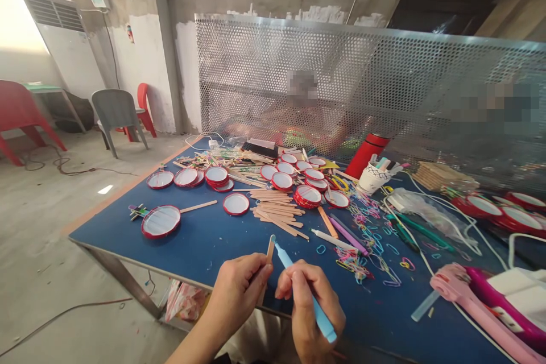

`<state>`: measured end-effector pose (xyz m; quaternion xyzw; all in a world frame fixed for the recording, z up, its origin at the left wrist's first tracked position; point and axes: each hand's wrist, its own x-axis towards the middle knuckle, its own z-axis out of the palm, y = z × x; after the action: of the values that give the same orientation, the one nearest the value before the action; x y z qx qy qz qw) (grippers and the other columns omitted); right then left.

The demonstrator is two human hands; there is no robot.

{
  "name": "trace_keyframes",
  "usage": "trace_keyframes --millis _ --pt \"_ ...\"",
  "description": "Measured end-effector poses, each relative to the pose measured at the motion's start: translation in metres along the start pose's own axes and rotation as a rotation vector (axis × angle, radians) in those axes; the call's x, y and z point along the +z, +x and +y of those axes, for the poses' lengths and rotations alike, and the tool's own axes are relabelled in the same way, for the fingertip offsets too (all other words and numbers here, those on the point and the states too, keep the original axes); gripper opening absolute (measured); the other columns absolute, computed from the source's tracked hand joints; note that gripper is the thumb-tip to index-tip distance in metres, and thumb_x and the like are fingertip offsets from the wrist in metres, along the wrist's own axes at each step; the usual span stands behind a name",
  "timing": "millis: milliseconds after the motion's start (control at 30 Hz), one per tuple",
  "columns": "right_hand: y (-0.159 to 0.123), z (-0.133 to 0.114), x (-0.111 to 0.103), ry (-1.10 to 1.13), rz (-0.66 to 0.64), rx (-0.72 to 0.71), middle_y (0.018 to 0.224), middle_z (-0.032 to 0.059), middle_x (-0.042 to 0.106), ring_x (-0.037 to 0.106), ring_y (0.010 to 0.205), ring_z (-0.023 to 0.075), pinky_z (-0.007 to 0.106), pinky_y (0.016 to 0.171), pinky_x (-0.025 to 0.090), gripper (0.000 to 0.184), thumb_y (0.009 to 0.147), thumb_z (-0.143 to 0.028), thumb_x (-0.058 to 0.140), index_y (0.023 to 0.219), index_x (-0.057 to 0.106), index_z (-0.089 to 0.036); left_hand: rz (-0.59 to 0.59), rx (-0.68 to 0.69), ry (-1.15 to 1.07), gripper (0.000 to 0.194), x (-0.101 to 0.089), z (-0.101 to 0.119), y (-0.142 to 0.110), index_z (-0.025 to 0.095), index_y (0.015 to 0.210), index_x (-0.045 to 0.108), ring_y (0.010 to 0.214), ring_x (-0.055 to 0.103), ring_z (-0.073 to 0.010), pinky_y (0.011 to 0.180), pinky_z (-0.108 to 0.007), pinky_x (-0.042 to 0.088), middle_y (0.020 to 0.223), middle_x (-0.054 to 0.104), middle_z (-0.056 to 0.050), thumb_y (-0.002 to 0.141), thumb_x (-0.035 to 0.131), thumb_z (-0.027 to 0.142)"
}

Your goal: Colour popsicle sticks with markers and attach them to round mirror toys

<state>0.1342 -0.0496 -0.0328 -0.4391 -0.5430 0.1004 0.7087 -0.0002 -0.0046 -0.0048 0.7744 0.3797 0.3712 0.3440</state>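
Note:
My left hand [241, 284] is closed around the lower part of a wooden craft stick [270, 251], which points up. In my right hand [309, 301] is a light blue marker pen [323, 321], gripped like a pencil. Its tip meets the stick's upper end, where a bluish patch shows. Just beyond lies a pile of plain craft sticks [277, 210]. A white round disc with a red rim [236, 203] sits beside that pile. To the left, a larger red-rimmed disc [161, 222] has a stick and small coloured pieces at its edges.
Loose rubber bands [367, 222] and several pens, including a purple one [347, 234], lie to the right. A pen cup [373, 179] and a red flask [367, 154] stand behind. A pink glue gun [469, 301] rests at the near right. A perforated metal panel [264, 79] borders the blue table [191, 261].

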Motion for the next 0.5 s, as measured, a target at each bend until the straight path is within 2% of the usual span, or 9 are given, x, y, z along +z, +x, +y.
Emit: trace_keyframes --millis 300,400,500 --pt "-0.0035 0.0051 -0.0010 0.023 0.011 0.042 0.062 -0.0045 0.060 0.058 0.055 0.0117 0.024 0.056 0.047 0.024 0.105 -0.024 0.050 0.083 0.061 -0.022 0.006 0.009 -0.018 0.031 0.0001 0.0001 -0.0003 0.020 0.068 0.053 0.055 0.047 -0.0101 0.056 -0.018 0.035 0.060 0.054 0.004 0.097 0.046 0.027" --pt "-0.0030 0.0044 -0.0010 0.044 -0.031 0.008 0.063 -0.0047 0.060 0.058 0.056 0.0116 0.024 0.055 0.047 0.024 0.104 -0.021 0.049 0.084 0.061 -0.023 0.004 0.009 -0.013 0.030 0.0008 -0.0012 -0.0005 0.020 0.069 0.054 0.055 0.047 -0.0101 0.055 -0.019 0.034 0.061 0.054 0.004 0.097 0.046 0.027" --pt "-0.0012 0.0012 0.0000 -0.013 -0.047 -0.038 0.062 -0.0058 0.061 0.058 0.055 0.0110 0.026 0.063 0.050 0.022 0.103 -0.019 0.050 0.085 0.062 -0.023 0.006 0.012 0.001 0.031 0.0015 -0.0025 -0.0004 0.020 0.069 0.055 0.055 0.047 -0.0103 0.055 -0.019 0.034 0.061 0.054 0.004 0.097 0.046 0.027"
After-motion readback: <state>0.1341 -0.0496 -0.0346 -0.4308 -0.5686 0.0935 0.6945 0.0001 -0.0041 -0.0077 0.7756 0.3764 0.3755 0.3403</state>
